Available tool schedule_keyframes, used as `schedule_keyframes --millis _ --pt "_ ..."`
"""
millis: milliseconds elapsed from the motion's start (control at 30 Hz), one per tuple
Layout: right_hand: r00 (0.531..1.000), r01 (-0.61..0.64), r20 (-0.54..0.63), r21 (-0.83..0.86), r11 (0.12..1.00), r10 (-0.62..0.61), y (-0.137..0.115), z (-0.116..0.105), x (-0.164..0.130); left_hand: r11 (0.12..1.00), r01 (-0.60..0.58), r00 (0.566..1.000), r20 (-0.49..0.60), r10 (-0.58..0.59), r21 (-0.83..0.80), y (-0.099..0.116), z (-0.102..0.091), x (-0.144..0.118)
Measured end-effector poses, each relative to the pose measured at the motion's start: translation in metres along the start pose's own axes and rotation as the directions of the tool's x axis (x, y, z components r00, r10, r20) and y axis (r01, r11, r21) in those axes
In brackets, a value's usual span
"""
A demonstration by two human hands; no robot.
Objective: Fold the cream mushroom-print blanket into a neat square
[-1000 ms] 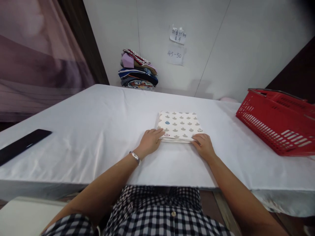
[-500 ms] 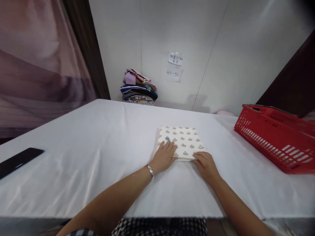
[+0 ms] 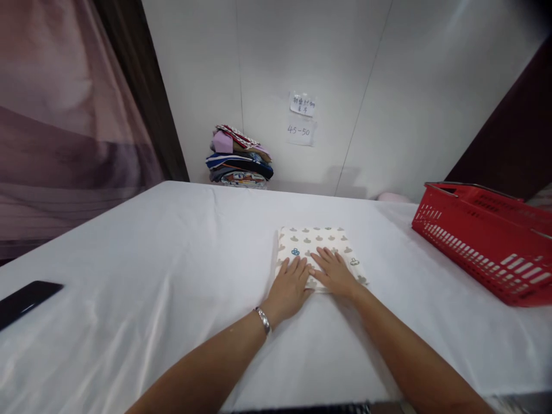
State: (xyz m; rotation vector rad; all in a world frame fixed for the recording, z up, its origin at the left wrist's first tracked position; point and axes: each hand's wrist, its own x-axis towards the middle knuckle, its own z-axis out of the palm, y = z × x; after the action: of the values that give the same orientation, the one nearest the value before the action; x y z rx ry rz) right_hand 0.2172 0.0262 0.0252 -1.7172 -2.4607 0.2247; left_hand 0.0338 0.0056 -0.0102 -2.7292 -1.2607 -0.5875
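Observation:
A folded white cloth (image 3: 319, 237) with grey mushroom-like prints, and a few outlined ones in blue and green, lies flat on the white-covered table (image 3: 194, 259). My left hand (image 3: 290, 287) rests on its near left corner, fingers stretched out and thumb toward the near edge. My right hand (image 3: 334, 273) lies flat on the middle of the near half, fingers spread, its thumb close to my left fingertips. Both palms press on the cloth and neither grips it. A silver bracelet (image 3: 263, 321) circles my left wrist.
On the right side stands a red plastic basket (image 3: 478, 241) with a metal handle. Folded fabrics (image 3: 241, 158) are piled against the back wall, left of two paper notes (image 3: 301, 118). A black phone-like slab (image 3: 28, 302) lies at the left edge.
My right hand has left the cloth's near right corner and moved left onto its top, fingers now spread flat. My left hand stays at the near left corner. The view has shifted slightly.

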Motion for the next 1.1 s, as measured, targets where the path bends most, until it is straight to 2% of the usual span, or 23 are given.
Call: schedule_keyframes --millis 67,200,300,400,500,600,767,900,1000,1100 --pt "0.999 -0.030 0.037 -0.008 1.000 0.030 0.006 0.008 0.000 0.998 0.017 1.000 0.021 -0.015 -0.063 0.001 -0.006 -0.001" --pt "0.999 -0.031 0.024 -0.007 1.000 0.031 0.006 0.012 -0.004 0.969 0.108 0.992 0.094 -0.089 -0.222 0.000 -0.027 0.011" --pt "0.998 -0.048 0.053 0.042 0.998 0.045 0.003 0.006 -0.002 0.966 0.155 0.988 0.045 -0.148 -0.207 -0.006 -0.036 0.027" --pt "0.992 -0.080 0.110 0.107 0.991 0.068 0.011 -0.004 0.006 0.975 0.191 0.982 0.035 -0.188 -0.112 -0.015 -0.027 0.036" --pt "0.981 -0.195 0.033 0.064 0.979 0.193 0.033 -0.010 0.016 0.965 0.243 0.965 0.127 -0.231 -0.094 -0.020 -0.012 0.035" --pt "0.951 -0.304 -0.033 0.049 0.951 0.306 0.058 -0.004 0.024 0.960 0.262 0.959 0.135 -0.248 -0.098 -0.021 -0.004 0.030" --pt "0.955 -0.274 -0.063 0.184 0.944 0.290 0.078 0.012 0.028 0.952 0.273 0.958 0.123 -0.257 -0.137 -0.022 -0.004 0.028" --pt "0.955 -0.242 -0.083 0.342 0.908 0.286 0.083 0.014 0.026 0.923 0.317 0.948 0.100 -0.302 -0.220 -0.025 0.000 0.027" --pt "0.935 -0.242 -0.123 0.468 0.850 0.333 0.090 0.015 0.024 0.872 0.388 0.920 0.076 -0.384 -0.299 -0.025 0.003 0.026" --pt "0.892 -0.260 -0.156 0.590 0.765 0.423 0.095 0.017 0.021 0.792 0.481 0.866 0.062 -0.497 -0.375 -0.022 0.003 0.024"
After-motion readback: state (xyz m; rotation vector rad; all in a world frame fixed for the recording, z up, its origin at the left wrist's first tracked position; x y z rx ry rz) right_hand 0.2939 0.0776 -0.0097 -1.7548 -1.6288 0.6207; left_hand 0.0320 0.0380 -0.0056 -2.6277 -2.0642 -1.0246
